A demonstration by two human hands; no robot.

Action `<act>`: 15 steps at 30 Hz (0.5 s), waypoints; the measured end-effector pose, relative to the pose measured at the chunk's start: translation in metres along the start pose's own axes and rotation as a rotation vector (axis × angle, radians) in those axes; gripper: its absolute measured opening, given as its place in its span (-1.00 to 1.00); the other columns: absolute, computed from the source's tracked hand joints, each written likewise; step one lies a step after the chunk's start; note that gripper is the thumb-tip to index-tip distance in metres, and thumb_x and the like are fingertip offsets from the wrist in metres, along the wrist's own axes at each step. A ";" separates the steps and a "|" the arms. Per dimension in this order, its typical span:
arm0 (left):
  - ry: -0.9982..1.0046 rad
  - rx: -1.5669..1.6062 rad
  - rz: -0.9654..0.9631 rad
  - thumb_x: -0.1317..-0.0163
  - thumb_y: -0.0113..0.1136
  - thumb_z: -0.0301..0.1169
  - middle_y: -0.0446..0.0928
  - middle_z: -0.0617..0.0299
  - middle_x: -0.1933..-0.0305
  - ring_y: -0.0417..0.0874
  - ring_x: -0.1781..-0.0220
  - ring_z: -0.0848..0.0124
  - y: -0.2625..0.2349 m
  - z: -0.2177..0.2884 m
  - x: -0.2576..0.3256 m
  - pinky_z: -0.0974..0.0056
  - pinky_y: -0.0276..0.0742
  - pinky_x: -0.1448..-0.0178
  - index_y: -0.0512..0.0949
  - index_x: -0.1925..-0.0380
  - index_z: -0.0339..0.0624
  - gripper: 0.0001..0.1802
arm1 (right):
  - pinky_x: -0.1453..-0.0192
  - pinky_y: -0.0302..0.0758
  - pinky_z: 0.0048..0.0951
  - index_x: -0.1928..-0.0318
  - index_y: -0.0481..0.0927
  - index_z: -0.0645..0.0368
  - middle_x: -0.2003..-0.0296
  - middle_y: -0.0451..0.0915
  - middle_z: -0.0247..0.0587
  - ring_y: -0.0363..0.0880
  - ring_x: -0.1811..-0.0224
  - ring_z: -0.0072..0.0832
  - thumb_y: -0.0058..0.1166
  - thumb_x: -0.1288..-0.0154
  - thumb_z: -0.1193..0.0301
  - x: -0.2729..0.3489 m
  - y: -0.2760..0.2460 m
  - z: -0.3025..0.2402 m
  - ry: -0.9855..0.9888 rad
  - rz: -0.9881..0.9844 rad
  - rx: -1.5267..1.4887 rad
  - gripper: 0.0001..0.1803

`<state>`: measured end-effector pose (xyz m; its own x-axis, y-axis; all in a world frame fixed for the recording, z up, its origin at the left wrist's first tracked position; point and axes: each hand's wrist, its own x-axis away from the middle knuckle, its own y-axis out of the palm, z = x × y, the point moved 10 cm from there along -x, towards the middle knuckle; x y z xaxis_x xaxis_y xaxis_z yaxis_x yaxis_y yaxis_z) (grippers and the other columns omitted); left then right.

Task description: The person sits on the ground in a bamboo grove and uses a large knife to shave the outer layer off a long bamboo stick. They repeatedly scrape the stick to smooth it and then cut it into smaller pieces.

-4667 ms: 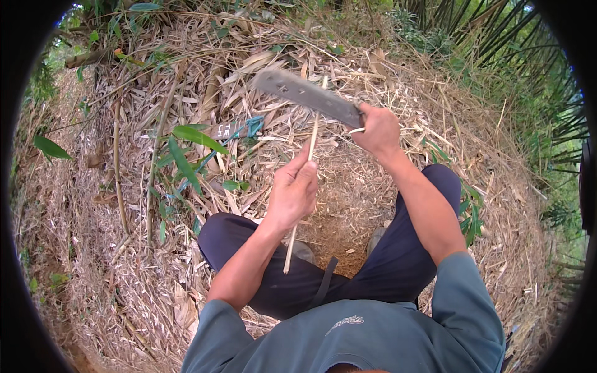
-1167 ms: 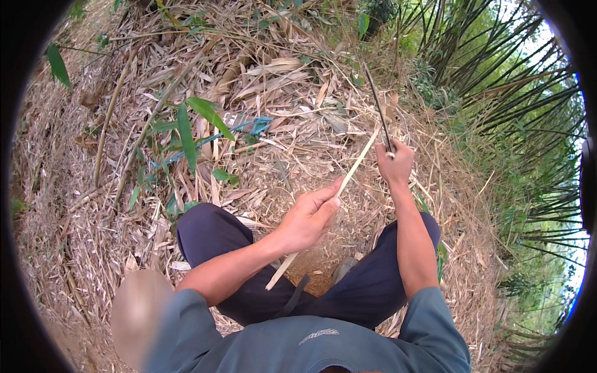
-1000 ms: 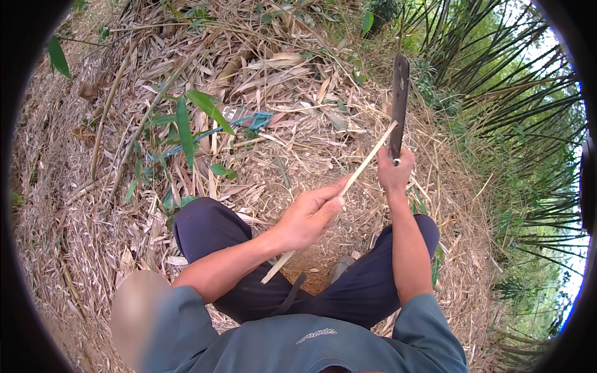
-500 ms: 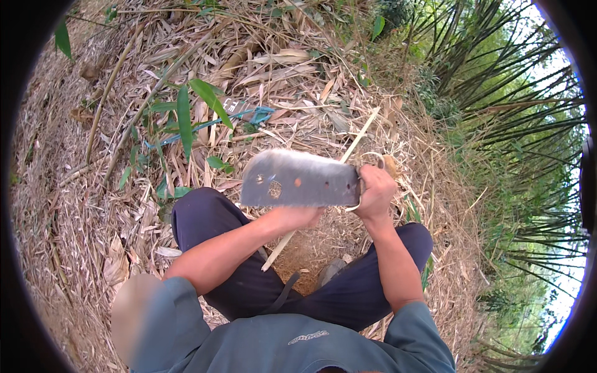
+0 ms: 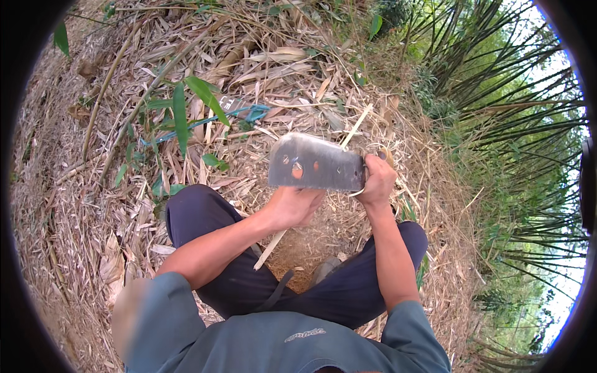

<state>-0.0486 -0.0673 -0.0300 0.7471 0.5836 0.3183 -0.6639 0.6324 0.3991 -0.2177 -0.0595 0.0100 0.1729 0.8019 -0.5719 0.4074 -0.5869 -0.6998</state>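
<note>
My right hand (image 5: 378, 181) is closed round the handle of a wide cleaver (image 5: 326, 168). Its grey blade, pierced by a few holes, points left and lies across a thin pale bamboo strip (image 5: 270, 250). Below the blade, my left hand (image 5: 295, 205) is closed round the strip, its fingertips partly hidden under the metal. One end of the strip slants down between my knees; the other sticks out beyond the blade's far edge. A thin pale loop circles the blade's base beside my right hand.
Dry bamboo leaves (image 5: 124, 205) cover the ground around my bent legs (image 5: 205, 217). A blue cord (image 5: 252, 114) lies ahead, by green leaves (image 5: 180, 118) on a thin stem. Bamboo stalks (image 5: 516, 124) stand in clumps to the right. A dark strap (image 5: 281, 287) hangs between my legs.
The cleaver's blade has shifted right and slightly away from me, leaving more of my left hand in sight. The bamboo strip has slid slightly left. Both hands keep their grip.
</note>
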 end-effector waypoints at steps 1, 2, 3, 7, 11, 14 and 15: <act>-0.024 0.050 -0.022 -0.61 -0.13 -0.23 0.14 0.44 0.66 0.13 0.72 0.63 0.001 -0.001 0.001 0.44 0.20 0.68 0.46 0.07 -0.17 -0.74 | 0.45 0.38 -0.26 0.59 0.42 0.21 0.66 0.42 -0.05 0.47 0.59 -0.07 0.30 0.06 0.31 -0.002 -0.001 0.003 0.018 0.012 0.002 -0.68; 0.001 0.047 0.004 -0.61 -0.13 -0.27 0.15 0.46 0.66 0.15 0.72 0.64 0.000 0.002 0.005 0.44 0.17 0.67 0.43 -0.08 -0.16 -0.74 | 0.47 0.38 -0.27 0.56 0.45 0.22 0.67 0.43 -0.05 0.46 0.61 -0.07 0.34 0.06 0.31 -0.007 -0.001 0.011 0.066 -0.013 0.018 -0.67; 0.023 0.040 0.016 -0.60 -0.14 -0.30 0.17 0.49 0.65 0.16 0.72 0.65 0.008 0.012 0.009 0.43 0.13 0.66 0.40 -0.23 -0.16 -0.67 | 0.47 0.38 -0.27 0.56 0.45 0.22 0.68 0.44 -0.06 0.46 0.62 -0.09 0.35 0.04 0.31 -0.008 -0.005 0.029 0.164 -0.003 0.024 -0.67; 0.044 0.042 -0.062 -0.58 -0.13 -0.34 0.21 0.53 0.64 0.22 0.70 0.69 0.016 0.013 0.018 0.47 0.17 0.63 0.06 -0.55 -0.14 -0.40 | 0.46 0.41 -0.24 0.53 0.52 0.21 0.69 0.48 -0.09 0.52 0.64 -0.22 0.38 0.00 0.26 -0.014 -0.019 0.064 0.230 0.044 0.137 -0.67; 0.094 -0.132 -0.107 -0.59 -0.12 -0.31 0.17 0.50 0.63 0.20 0.69 0.67 0.028 0.017 0.027 0.46 0.23 0.67 0.15 -0.53 -0.05 -0.45 | 0.42 0.45 -0.20 0.50 0.61 0.23 0.66 0.55 -0.09 0.57 0.60 -0.22 0.34 -0.07 0.22 -0.003 -0.016 0.119 0.555 0.041 0.126 -0.69; 0.133 -0.168 -0.173 -0.59 -0.13 -0.30 0.18 0.50 0.64 0.19 0.72 0.66 0.037 0.015 0.032 0.46 0.22 0.68 0.17 -0.52 -0.07 -0.46 | 0.39 0.43 -0.29 0.45 0.67 0.32 0.65 0.55 -0.19 0.52 0.60 -0.33 0.20 -0.26 0.21 0.023 -0.031 0.182 0.840 0.200 0.053 -0.64; 0.114 -0.154 -0.166 -0.60 -0.14 -0.30 0.18 0.49 0.64 0.19 0.74 0.66 0.035 0.016 0.031 0.46 0.22 0.68 0.18 -0.51 -0.08 -0.47 | 0.39 0.43 -0.28 0.43 0.67 0.33 0.65 0.55 -0.20 0.52 0.59 -0.33 0.21 -0.26 0.21 0.023 -0.032 0.172 0.812 0.202 -0.013 -0.63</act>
<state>-0.0482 -0.0350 0.0081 0.8439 0.5132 0.1562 -0.5356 0.7895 0.2998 -0.3807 -0.0420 -0.0544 0.8341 0.5158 -0.1954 0.3091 -0.7305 -0.6090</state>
